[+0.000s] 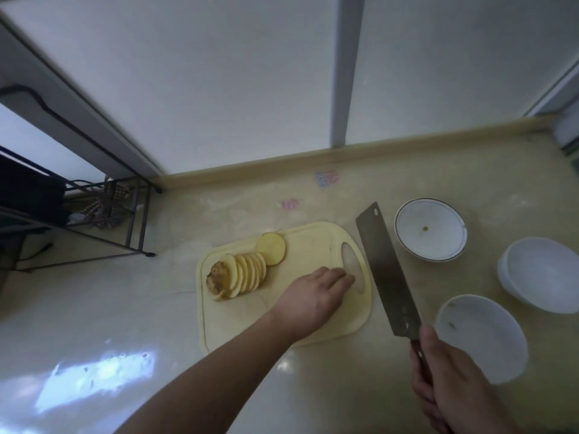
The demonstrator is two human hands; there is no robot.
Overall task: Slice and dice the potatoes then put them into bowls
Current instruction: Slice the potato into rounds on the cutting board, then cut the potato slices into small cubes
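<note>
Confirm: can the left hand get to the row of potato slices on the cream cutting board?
Probably yes. The left hand lies flat on the cream cutting board, with only bare board between it and the row of potato slices.

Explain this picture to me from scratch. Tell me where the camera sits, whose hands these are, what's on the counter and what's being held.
There is no machine here. A person wears one wide-angle camera on the head, so you look down along their own arms at a pale counter.

The left hand lies with straight fingers on a cream cutting board, near its handle hole. The right hand grips the handle of a cleaver, whose blade points away from the person, just right of the board.

On the board lie a fanned row of potato slices and, behind them, a larger uncut piece of potato. To the right stand three white bowls, with no potato in them yet. A dark wire rack stands far left.
</note>
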